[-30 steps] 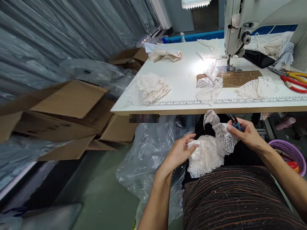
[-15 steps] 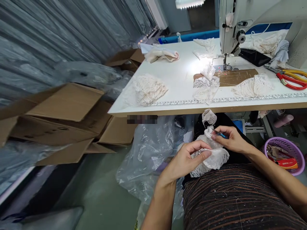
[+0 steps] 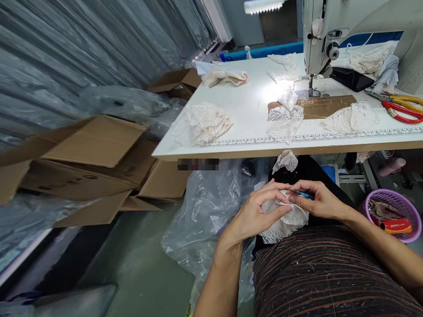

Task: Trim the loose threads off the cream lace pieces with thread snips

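Over my lap, my left hand [image 3: 259,213] pinches a piece of white lace fabric [image 3: 286,224] between thumb and fingers. Close beside it on the right, my right hand [image 3: 319,200] is closed round small blue-handled thread snips [image 3: 304,194]. The snips' dark tips point left toward the lace at my left fingertips; whether they touch it I cannot tell. Another lace piece [image 3: 286,161] hangs just below the table edge, above my hands. It seems to continue from the lace strip [image 3: 284,121] lying on the table by the sewing machine needle.
The sewing machine [image 3: 312,44] stands on the white table [image 3: 244,110]. A lace pile [image 3: 209,123] lies at left, red-handled pliers [image 3: 401,110] at right. Cardboard boxes [image 3: 95,141] and a plastic bag [image 3: 205,211] are left of me; a purple basket [image 3: 373,200] stands right.
My hands have come together, the right one bringing the snips to the lace in my left fingers. The upper lace piece has swung slightly left.
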The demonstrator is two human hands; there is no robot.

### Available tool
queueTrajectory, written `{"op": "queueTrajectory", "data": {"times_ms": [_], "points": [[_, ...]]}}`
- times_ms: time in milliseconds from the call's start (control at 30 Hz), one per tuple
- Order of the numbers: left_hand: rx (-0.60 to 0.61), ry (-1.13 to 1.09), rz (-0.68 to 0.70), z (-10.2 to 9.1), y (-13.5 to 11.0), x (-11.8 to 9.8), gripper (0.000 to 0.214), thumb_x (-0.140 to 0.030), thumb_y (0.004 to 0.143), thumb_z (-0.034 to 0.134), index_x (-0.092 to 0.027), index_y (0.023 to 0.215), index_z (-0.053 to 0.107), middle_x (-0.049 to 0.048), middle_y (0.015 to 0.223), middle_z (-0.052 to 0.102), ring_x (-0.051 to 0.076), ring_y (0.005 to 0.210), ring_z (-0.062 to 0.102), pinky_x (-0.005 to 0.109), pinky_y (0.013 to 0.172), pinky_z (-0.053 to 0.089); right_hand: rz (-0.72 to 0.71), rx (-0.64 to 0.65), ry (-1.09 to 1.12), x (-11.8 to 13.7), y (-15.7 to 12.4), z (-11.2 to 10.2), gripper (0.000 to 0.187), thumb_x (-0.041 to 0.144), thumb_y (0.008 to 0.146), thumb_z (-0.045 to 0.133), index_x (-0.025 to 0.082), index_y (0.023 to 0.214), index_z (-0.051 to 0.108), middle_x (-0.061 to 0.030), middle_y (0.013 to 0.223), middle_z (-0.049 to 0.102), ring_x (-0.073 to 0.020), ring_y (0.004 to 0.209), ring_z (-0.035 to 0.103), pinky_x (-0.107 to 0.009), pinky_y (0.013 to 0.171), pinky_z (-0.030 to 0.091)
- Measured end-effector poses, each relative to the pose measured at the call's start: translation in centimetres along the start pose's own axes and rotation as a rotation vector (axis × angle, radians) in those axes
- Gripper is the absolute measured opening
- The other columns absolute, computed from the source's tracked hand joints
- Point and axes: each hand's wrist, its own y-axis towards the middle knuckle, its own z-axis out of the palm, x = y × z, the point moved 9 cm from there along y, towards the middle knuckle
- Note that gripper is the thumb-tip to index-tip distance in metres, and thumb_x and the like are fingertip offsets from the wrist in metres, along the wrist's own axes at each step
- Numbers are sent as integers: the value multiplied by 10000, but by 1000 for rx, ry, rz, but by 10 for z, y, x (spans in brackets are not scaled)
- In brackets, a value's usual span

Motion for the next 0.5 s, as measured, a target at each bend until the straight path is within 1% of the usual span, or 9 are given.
{"op": "queueTrajectory", "data": {"times_ms": [67, 100, 167, 233, 333, 433, 500], "points": [[-15, -33, -45, 0, 1, 6, 103, -290, 836, 713, -195, 796, 723, 99, 999, 769, 227, 957, 693, 381, 928, 509, -6, -5, -11, 2, -2, 1, 204, 382, 886, 632, 182, 925, 623, -34, 874, 675, -148, 786, 604, -292, 749, 503], [-26, -51, -67, -1, 1, 9, 114, -296, 833, 715, -188, 795, 726, 92, 938, 765, 215, 901, 689, 348, 859, 521, -16, 0, -17, 4, -3, 2, 187, 367, 887, 623, 186, 924, 600, -30, 866, 661, -145, 779, 596, -286, 736, 498], [-50, -86, -111, -1, 0, 15, 134, -306, 815, 734, -176, 782, 731, 72, 829, 737, 187, 795, 661, 304, 759, 514, -45, 18, -44, 8, -4, 5, 131, 320, 886, 594, 193, 896, 564, -18, 841, 635, -139, 765, 579, -277, 722, 486], [-82, -139, -153, -2, -2, 19, 155, -315, 793, 758, -166, 757, 734, 58, 776, 708, 162, 727, 626, 278, 698, 495, -65, 21, -91, 11, -5, 5, 71, 264, 870, 556, 199, 845, 541, -1, 792, 604, -131, 729, 551, -267, 700, 470], [-93, -243, -204, -2, -4, 24, 192, -338, 757, 796, -158, 726, 738, 63, 787, 697, 160, 739, 621, 271, 692, 494, -34, 15, -186, 10, -6, 4, 45, 239, 816, 557, 205, 796, 535, 22, 713, 564, -121, 653, 506, -252, 640, 437], [-77, -317, -227, -1, -5, 27, 230, -372, 730, 824, -156, 730, 745, 70, 802, 697, 171, 768, 629, 285, 720, 505, -23, 5, -290, 9, -7, 2, 109, 274, 754, 650, 203, 789, 574, -1, 766, 623, -140, 692, 548, -267, 662, 444], [-84, -344, -231, -2, -5, 29, 247, -384, 723, 830, -155, 733, 740, 65, 797, 688, 165, 762, 625, 284, 717, 504, -27, -16, -312, 8, -7, 0, 85, 257, 746, 656, 196, 768, 601, -12, 782, 645, -144, 704, 562, -270, 670, 444]]}}
